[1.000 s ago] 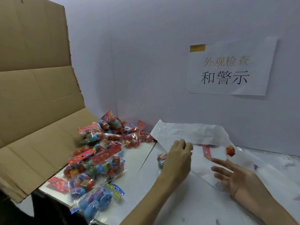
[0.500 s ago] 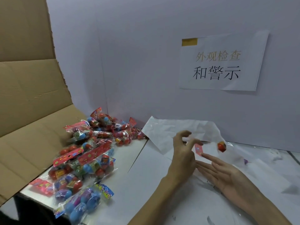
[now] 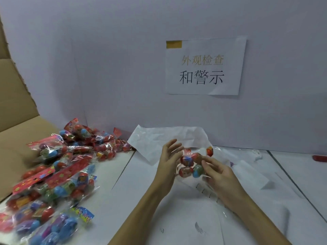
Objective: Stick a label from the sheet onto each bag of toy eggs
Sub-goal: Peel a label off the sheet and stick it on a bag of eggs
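Both hands meet above the middle of the tabletop (image 3: 177,227), which is covered in white paper, and between them hangs one clear bag of toy eggs (image 3: 192,164). The left hand (image 3: 169,159) stands at the bag's left side with its fingers spread and nearly straight, the fingertips raised past the bag's top; whether the palm or thumb actually touches the plastic cannot be told through the blur. The right hand (image 3: 218,175) comes in from the right with its fingers curled in toward the bag's right side, apparently grasping the plastic there, though the exact contact is smeared. Inside the bag sit red, blue and green eggs, and one red egg (image 3: 209,151) shows just past the bag's upper right. Under the hands lies a transparent sheet (image 3: 208,191) with faint dark marks, and behind them a crumpled white paper (image 3: 159,137) leans toward the back edge. Along the left edge of the tabletop is a large pile of bagged eggs (image 3: 58,172) with red header cards, reaching from the back left corner to the near edge. A cardboard flap (image 3: 16,110) rises at far left, and a printed paper notice (image 3: 205,68) hangs on the white wall. A small red item (image 3: 319,158) rests at the right edge.
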A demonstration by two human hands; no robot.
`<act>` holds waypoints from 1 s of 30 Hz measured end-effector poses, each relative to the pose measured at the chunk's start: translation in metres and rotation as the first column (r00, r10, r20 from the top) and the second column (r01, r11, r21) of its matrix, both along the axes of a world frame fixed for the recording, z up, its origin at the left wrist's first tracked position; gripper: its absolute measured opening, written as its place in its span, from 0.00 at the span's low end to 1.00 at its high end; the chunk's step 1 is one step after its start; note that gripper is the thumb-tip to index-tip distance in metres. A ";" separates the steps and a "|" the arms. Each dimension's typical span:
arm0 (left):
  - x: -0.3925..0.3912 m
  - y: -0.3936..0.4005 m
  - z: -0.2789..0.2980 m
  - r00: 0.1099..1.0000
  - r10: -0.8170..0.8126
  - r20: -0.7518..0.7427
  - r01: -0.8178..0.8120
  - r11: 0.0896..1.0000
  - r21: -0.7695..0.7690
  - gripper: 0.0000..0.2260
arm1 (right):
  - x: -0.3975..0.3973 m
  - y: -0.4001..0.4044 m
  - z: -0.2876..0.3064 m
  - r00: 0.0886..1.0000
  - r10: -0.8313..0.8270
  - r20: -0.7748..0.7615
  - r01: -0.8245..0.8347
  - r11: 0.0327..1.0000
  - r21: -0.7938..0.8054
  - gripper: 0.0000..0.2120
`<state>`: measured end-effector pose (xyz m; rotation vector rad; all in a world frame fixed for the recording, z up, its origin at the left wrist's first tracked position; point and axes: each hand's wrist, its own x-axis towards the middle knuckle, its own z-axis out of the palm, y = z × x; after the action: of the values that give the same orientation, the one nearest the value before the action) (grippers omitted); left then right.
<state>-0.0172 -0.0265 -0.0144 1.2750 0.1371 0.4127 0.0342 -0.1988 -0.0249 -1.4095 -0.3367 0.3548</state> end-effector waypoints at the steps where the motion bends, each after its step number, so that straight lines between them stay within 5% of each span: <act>1: 0.000 0.001 0.001 0.999 -0.007 -0.045 0.008 1.000 0.003 0.17 | 0.001 -0.001 0.001 1.000 -0.020 0.015 0.020 1.000 0.013 0.15; 5: -0.001 0.002 0.001 0.998 0.023 -0.066 -0.015 0.993 0.114 0.10 | 0.004 -0.003 0.004 0.998 -0.035 0.044 0.034 0.999 0.036 0.15; 9: 0.001 0.002 -0.001 0.994 0.088 -0.060 -0.084 0.994 0.064 0.07 | 0.002 -0.002 0.003 0.994 -0.059 0.090 0.061 0.998 -0.021 0.15; 15: 0.004 0.014 0.001 0.986 0.167 0.021 -0.168 0.985 0.026 0.12 | -0.004 0.007 0.006 0.996 -0.083 0.018 0.081 0.992 0.093 0.11; 22: 0.002 0.020 0.000 0.999 0.042 -0.010 -0.040 0.990 0.135 0.18 | 0.002 0.002 0.004 0.989 -0.145 0.020 0.143 0.986 0.082 0.11; 25: 0.002 0.021 0.001 0.993 0.114 0.004 -0.113 0.981 0.156 0.12 | 0.004 -0.004 0.002 0.963 -0.177 0.201 0.192 0.980 -0.059 0.11; 28: 0.001 0.025 0.001 0.981 0.196 -0.001 -0.191 0.959 0.209 0.10 | 0.001 -0.003 -0.001 0.809 -0.199 0.553 0.386 0.890 -0.244 0.08; 30: 0.000 0.026 -0.001 0.976 0.217 0.007 -0.211 0.943 0.258 0.12 | 0.000 -0.002 -0.001 0.781 -0.214 0.587 0.413 0.882 -0.228 0.11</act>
<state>-0.0173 -0.0009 -0.0152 1.5271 0.2486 0.6195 0.0344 -0.2006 -0.0255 -1.8794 -0.5063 -0.3077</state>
